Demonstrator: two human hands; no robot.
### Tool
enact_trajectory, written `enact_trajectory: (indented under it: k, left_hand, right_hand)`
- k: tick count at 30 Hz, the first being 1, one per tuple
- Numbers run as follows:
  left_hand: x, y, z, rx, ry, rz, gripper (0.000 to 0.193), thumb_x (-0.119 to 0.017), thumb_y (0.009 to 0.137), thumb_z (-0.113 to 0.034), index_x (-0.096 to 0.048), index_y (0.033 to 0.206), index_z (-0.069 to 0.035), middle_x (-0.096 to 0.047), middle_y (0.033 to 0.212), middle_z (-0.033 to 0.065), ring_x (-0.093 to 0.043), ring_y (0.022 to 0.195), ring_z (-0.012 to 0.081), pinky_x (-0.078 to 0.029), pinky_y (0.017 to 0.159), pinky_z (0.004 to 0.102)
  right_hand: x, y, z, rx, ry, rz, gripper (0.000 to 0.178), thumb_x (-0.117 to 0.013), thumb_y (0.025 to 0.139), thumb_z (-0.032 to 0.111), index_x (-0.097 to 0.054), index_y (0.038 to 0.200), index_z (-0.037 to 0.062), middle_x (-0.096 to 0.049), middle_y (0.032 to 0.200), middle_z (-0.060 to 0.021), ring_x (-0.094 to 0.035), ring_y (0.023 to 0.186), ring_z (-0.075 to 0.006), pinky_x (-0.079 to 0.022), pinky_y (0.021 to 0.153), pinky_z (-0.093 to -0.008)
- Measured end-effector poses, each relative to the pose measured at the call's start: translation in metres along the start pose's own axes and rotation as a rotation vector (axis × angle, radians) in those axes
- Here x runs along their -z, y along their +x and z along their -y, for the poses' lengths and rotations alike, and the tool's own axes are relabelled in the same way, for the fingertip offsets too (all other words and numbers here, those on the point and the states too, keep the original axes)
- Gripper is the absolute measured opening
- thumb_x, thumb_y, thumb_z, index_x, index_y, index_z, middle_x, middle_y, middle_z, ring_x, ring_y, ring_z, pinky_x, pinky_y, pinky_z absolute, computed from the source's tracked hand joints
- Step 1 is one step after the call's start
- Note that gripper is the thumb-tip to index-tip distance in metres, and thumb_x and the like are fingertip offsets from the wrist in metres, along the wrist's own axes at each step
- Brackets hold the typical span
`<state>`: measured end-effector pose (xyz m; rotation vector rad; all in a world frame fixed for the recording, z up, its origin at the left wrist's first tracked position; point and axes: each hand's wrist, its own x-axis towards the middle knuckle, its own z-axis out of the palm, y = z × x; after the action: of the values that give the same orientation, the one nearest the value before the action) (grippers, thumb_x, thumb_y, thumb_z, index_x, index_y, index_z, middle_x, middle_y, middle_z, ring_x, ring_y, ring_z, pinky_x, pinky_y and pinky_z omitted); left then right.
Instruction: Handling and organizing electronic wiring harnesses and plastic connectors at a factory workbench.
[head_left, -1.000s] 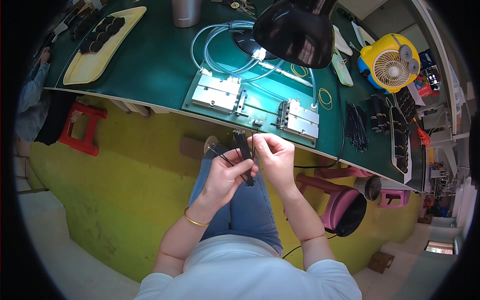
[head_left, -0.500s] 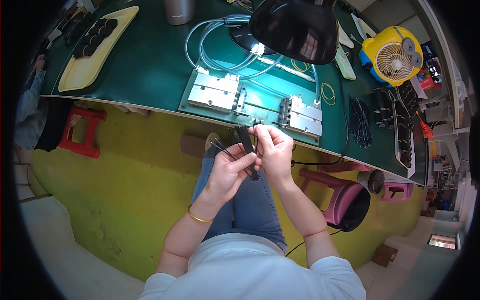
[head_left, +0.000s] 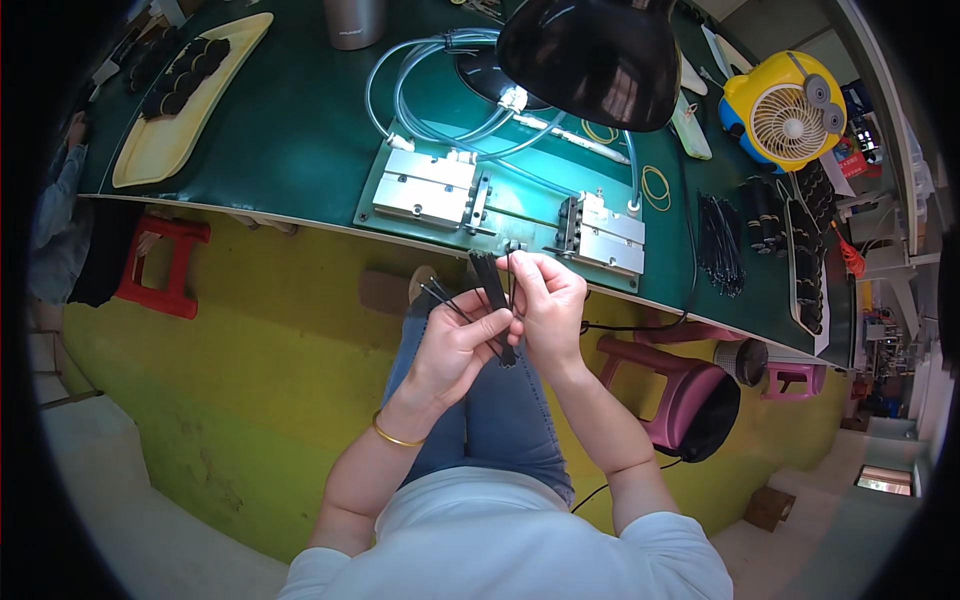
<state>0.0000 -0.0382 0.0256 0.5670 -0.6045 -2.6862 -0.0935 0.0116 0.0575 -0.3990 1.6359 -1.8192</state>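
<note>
My left hand [head_left: 452, 345] is closed around a tight bundle of thin black cables [head_left: 489, 280], which tilts upright just in front of the table edge. A few loose black cables [head_left: 442, 295] fan out to the left between its thumb and fingers. Close against the bundle, my right hand [head_left: 550, 305] pinches a single thin black cable [head_left: 513, 285] between thumb and forefinger. Its other fingers curl in, near the left fingertips. Just beyond the hands lies a clamping fixture with a left metal block [head_left: 425, 185] and a right metal block [head_left: 612, 235].
A black lamp [head_left: 590, 60] hangs over the fixture, with clear air hoses [head_left: 400, 85] coiled behind. On the right are a cable bunch [head_left: 720, 245] and a yellow fan [head_left: 790, 115]. A yellow tray [head_left: 190, 140] holds black coils at left. Pink stool [head_left: 685, 395] stands below.
Both hands keep nearly the same place and grip. The view has shifted very slightly; no cable has visibly been let go.
</note>
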Motion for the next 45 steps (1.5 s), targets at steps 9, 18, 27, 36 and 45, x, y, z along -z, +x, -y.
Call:
enact_trajectory:
  k: [9, 18, 27, 36, 45]
  left_hand:
    - [-0.004, -0.003, -0.002, 0.005, -0.009, -0.004, 0.011, -0.052, 0.078, 0.001, -0.054, 0.089, 0.001, -0.057, 0.077, 0.0078, -0.055, 0.068, 0.0132, -0.047, 0.064, 0.0247]
    - [-0.001, -0.006, 0.000, -0.044, -0.041, 0.015, 0.010, -0.052, 0.078, 0.002, -0.052, 0.088, 0.001, -0.056, 0.076, 0.0081, -0.054, 0.065, 0.0137, -0.045, 0.060, 0.0239]
    - [0.001, -0.001, 0.002, -0.033, -0.044, -0.038, 0.010, -0.053, 0.077, 0.002, -0.052, 0.087, 0.001, -0.056, 0.076, 0.0085, -0.055, 0.066, 0.0141, -0.046, 0.061, 0.0237]
    - [-0.003, 0.000, 0.000, -0.023, -0.053, -0.025, 0.010, -0.054, 0.077, 0.002, -0.052, 0.087, 0.001, -0.057, 0.077, 0.0088, -0.056, 0.067, 0.0143, -0.047, 0.062, 0.0244]
    - [-0.008, -0.004, -0.007, 0.031, 0.002, -0.037, 0.007, -0.053, 0.078, 0.000, -0.054, 0.085, 0.000, -0.057, 0.075, 0.0086, -0.056, 0.065, 0.0135, -0.047, 0.062, 0.0236]
  right_hand:
    - [0.001, -0.001, 0.001, -0.010, -0.001, -0.003, 0.021, -0.049, 0.084, 0.016, -0.057, 0.073, -0.0006, -0.047, 0.046, 0.0006, -0.035, 0.031, -0.0021, -0.025, 0.028, -0.0160]
    - [-0.002, -0.010, 0.004, 0.060, -0.090, 0.049, 0.021, -0.047, 0.085, 0.016, -0.056, 0.076, -0.0005, -0.049, 0.049, 0.0002, -0.039, 0.033, -0.0018, -0.029, 0.030, -0.0160]
    - [-0.002, -0.005, 0.004, 0.008, -0.048, -0.027, 0.020, -0.049, 0.084, 0.015, -0.057, 0.076, -0.0013, -0.048, 0.047, 0.0011, -0.039, 0.034, -0.0014, -0.030, 0.030, -0.0164]
    - [0.000, -0.001, 0.004, 0.006, -0.006, -0.031, 0.019, -0.051, 0.083, 0.014, -0.059, 0.075, -0.0012, -0.048, 0.046, 0.0012, -0.039, 0.034, -0.0010, -0.029, 0.029, -0.0162]
    - [0.001, -0.005, 0.003, -0.028, 0.029, -0.014, 0.021, -0.053, 0.082, 0.017, -0.058, 0.070, -0.0005, -0.049, 0.047, 0.0003, -0.039, 0.033, -0.0017, -0.029, 0.028, -0.0165]
